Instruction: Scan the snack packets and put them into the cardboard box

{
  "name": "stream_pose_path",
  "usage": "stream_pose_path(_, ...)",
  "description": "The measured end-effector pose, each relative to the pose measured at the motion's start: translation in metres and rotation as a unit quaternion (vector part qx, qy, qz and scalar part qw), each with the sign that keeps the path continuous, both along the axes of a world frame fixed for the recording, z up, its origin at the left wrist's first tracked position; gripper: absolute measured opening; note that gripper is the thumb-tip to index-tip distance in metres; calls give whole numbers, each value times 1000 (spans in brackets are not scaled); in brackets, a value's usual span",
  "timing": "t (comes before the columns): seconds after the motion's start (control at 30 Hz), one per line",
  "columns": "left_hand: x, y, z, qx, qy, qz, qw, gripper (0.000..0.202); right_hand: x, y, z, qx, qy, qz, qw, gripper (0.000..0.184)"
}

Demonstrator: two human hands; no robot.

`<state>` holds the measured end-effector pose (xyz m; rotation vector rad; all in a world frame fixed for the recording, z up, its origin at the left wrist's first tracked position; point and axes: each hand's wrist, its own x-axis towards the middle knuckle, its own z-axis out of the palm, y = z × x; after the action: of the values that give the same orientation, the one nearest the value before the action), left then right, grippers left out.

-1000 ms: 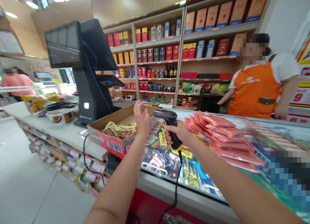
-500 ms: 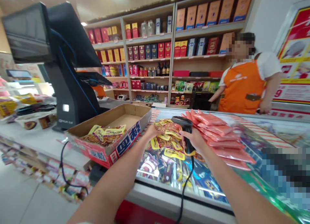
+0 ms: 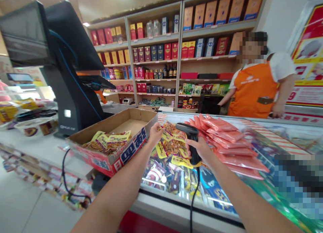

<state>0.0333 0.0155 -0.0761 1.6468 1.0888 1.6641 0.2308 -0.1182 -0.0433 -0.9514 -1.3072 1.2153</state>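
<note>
My right hand (image 3: 200, 149) is wrapped round the handle of a black barcode scanner (image 3: 189, 135), whose cord hangs down over the counter edge. My left hand (image 3: 155, 132) pinches the corner of a pile of yellow-labelled snack packets (image 3: 173, 146) lying on the glass freezer lid (image 3: 254, 132), right in front of the scanner head. A cardboard box (image 3: 126, 149) to the left holds more of the same yellow packets (image 3: 108, 142). A fan of pink-red packets (image 3: 232, 144) lies just right of the scanner.
A black checkout terminal (image 3: 63, 65) stands on the white counter at left. A person in an orange apron (image 3: 254, 86) stands behind the freezer. Shelves of boxed goods and bottles (image 3: 164, 54) fill the back wall. A blurred patch covers the lower right.
My left hand dropped from above the box and took hold of the yellow packets on the glass. The scanner came down to them. My view swung slightly right.
</note>
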Motion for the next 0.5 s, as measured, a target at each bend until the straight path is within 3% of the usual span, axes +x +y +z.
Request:
stream_pose_path(0.17, 4, -8, 4, 3, -14, -27, 1000, 28, -2, -2, -1, -18, 8, 10, 1000, 28)
stream_pose_path(0.5, 5, -6, -4, 15, 1, -33, 999, 24, -1, -1, -5, -11, -15, 13, 1000, 30)
